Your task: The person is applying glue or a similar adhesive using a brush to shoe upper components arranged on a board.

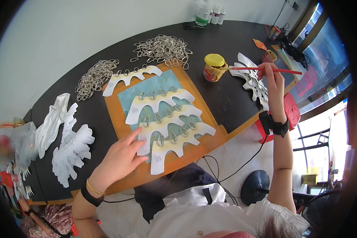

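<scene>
My right hand [272,81] is closed around a thin red-handled brush [285,71], held nearly level. Its bristle end reaches left to a glue-smeared jar [212,74] with a yellow top. My left hand [121,158] has its fingers apart, with the fingertips at the left end of a white scalloped strip [143,133]. Another strip [158,160] lies nearer, and one more [134,115] farther off. These strips bear metal rings [173,138] and a yellowish band along one edge. They rest on a blue-green sheet [127,99] over an orange-brown board [113,104].
Two heaps of metal rings [162,48] [95,77] lie at the back. A ringed strip [129,77] sits on the board's far edge. Cut white pieces [72,152] are on the left, more [254,85] on the right. Bottles [203,14] stand far back. Another person's arm [37,220] shows lower left.
</scene>
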A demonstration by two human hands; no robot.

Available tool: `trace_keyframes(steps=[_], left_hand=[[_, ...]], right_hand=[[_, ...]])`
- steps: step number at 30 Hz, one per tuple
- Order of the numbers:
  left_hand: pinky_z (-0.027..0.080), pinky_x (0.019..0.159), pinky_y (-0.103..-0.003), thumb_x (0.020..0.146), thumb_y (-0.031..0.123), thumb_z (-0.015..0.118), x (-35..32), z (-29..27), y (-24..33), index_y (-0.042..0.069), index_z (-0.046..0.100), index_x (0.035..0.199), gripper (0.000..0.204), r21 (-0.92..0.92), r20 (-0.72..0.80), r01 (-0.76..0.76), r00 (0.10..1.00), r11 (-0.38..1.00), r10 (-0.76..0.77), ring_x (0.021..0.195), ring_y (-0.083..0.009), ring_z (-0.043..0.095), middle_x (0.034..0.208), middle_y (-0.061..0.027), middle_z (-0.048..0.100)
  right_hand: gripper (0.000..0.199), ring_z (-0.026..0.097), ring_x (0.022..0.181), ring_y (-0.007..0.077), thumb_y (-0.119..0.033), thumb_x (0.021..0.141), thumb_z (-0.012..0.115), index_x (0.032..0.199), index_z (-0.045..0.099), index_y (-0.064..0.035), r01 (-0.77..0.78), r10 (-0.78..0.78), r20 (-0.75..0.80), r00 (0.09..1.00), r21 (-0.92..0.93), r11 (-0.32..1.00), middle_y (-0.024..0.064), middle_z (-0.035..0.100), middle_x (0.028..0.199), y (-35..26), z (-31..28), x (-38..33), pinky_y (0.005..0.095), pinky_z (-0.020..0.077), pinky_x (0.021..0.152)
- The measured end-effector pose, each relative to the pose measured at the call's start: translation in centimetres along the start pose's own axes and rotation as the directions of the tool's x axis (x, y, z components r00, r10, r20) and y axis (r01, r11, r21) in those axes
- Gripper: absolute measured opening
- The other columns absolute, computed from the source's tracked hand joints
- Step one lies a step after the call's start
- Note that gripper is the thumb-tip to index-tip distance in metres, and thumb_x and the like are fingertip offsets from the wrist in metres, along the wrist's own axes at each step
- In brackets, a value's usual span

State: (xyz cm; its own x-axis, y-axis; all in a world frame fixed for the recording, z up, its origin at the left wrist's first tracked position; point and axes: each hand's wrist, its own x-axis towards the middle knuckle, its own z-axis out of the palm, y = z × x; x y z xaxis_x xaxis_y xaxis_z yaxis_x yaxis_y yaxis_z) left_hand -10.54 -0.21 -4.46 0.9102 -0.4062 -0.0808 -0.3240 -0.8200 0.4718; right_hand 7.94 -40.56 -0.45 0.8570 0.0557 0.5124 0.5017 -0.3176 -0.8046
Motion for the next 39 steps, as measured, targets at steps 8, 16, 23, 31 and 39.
trace_keyframes(steps=[8,16,23,31,39], left_hand=[[0.045,0.089,-0.039,0.080,0.025,0.069,0.5,-0.2,0.0,0.000,0.059,0.109,0.039,0.014,0.022,0.024,0.999,1.000,-0.024,0.103,-0.0318,0.057,0.135,-0.0166,0.044],[0.045,0.088,-0.039,0.079,0.024,0.069,-0.3,0.2,0.8,0.001,0.058,0.109,0.039,0.005,0.004,0.028,1.000,1.000,-0.028,0.101,-0.0320,0.057,0.136,-0.0167,0.043],[0.046,0.087,-0.040,0.077,0.021,0.070,-0.4,0.9,-0.3,0.000,0.056,0.108,0.041,0.071,-0.059,0.006,0.998,0.997,-0.002,0.102,-0.0337,0.056,0.135,-0.0178,0.044],[0.046,0.087,-0.040,0.076,0.015,0.070,-0.1,1.9,-1.0,-0.001,0.058,0.106,0.036,0.063,-0.134,-0.010,0.991,0.998,0.018,0.104,-0.0339,0.055,0.129,-0.0173,0.049],[0.047,0.085,-0.039,0.074,0.013,0.071,-1.1,2.4,-0.8,0.000,0.057,0.110,0.041,-0.006,-0.124,0.010,0.992,1.000,-0.011,0.104,-0.0318,0.055,0.124,-0.0136,0.052]], right_hand=[[0.024,0.053,0.074,0.0106,-0.022,0.099,0.045,0.098,0.058,-0.0017,-0.312,0.370,-0.002,0.929,0.532,0.787,0.0028,0.057,0.078,5.2,-2.8,-1.6,0.0256,0.0442,0.078],[0.015,0.058,0.088,0.0162,-0.011,0.092,0.051,0.103,0.054,-0.0014,-0.353,0.520,0.229,0.823,0.923,0.152,0.0072,0.060,0.093,5.0,-3.3,-3.8,0.0349,0.0437,0.092],[0.032,0.056,0.100,0.0242,-0.013,0.094,0.049,0.120,0.051,0.0050,-0.020,0.033,0.007,0.999,0.903,0.430,0.0135,0.060,0.104,1.3,-4.5,-2.4,0.0387,0.0376,0.103],[0.017,0.060,0.078,0.0266,-0.010,0.093,0.045,0.097,0.055,0.0026,0.153,-0.177,0.038,0.983,0.348,0.925,0.0138,0.062,0.089,-4.8,7.3,-11.6,0.0401,0.0489,0.080],[0.019,0.061,0.076,0.0314,0.008,0.078,0.058,0.095,0.060,0.0021,0.416,-0.402,0.386,0.830,0.052,0.908,0.0157,0.063,0.083,-7.8,15.1,-15.6,0.0390,0.0517,0.074]])
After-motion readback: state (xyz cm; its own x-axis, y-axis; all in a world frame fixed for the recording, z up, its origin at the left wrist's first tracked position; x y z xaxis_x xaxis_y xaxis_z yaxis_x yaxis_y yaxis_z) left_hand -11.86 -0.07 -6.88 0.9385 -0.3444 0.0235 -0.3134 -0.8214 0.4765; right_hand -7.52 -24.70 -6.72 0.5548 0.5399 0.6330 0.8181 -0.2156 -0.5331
